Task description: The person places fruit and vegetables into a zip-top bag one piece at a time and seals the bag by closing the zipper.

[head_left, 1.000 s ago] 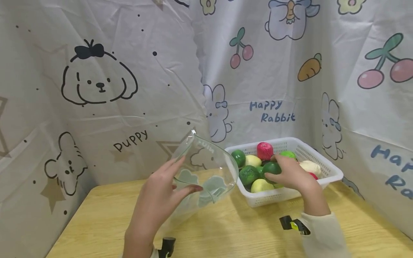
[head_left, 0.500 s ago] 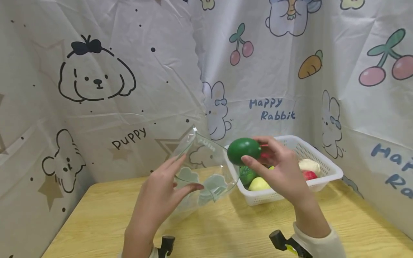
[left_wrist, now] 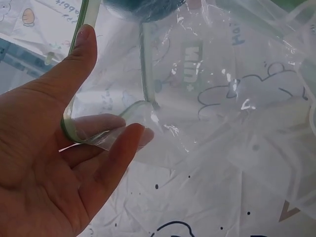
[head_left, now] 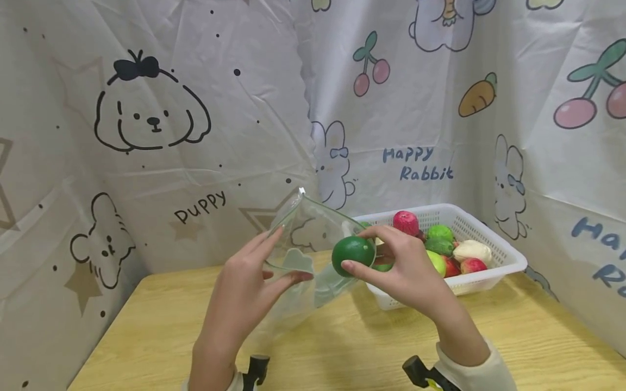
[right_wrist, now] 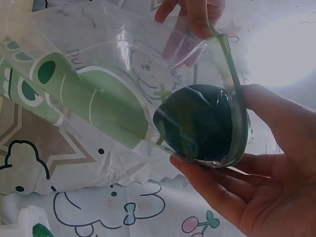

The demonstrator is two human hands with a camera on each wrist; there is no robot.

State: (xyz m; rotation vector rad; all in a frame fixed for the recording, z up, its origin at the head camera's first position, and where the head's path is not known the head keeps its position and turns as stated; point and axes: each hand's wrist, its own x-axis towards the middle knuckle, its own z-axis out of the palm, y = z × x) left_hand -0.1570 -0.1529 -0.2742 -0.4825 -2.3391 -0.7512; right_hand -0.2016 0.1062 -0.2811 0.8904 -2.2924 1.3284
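Observation:
My left hand (head_left: 239, 290) grips one side of a clear zip bag (head_left: 299, 262) with green prints, its mouth spread wide. In the left wrist view, the rim of the bag runs along the thumb and fingers of that hand (left_wrist: 54, 133). A dark green, smooth oval fruit (head_left: 351, 256) is held between the thumb and fingers of my right hand (head_left: 408, 266). It is at the bag's mouth; in the right wrist view the fruit (right_wrist: 195, 123) shows through the plastic, just inside the rim, beside the fingers of my right hand (right_wrist: 276, 163).
A white perforated basket (head_left: 504, 263) stands at the right rear of the wooden table (head_left: 161, 320). It holds several fruits and vegetables, among them a red one (head_left: 406, 222) and a pale one (head_left: 472, 251). Printed cloth (head_left: 156, 179) walls the table behind and at the sides.
My right hand took the dark green fruit out of the basket and moved it left, then slightly down, into the bag's mouth. The left hand keeps its grip on the bag nearly in place.

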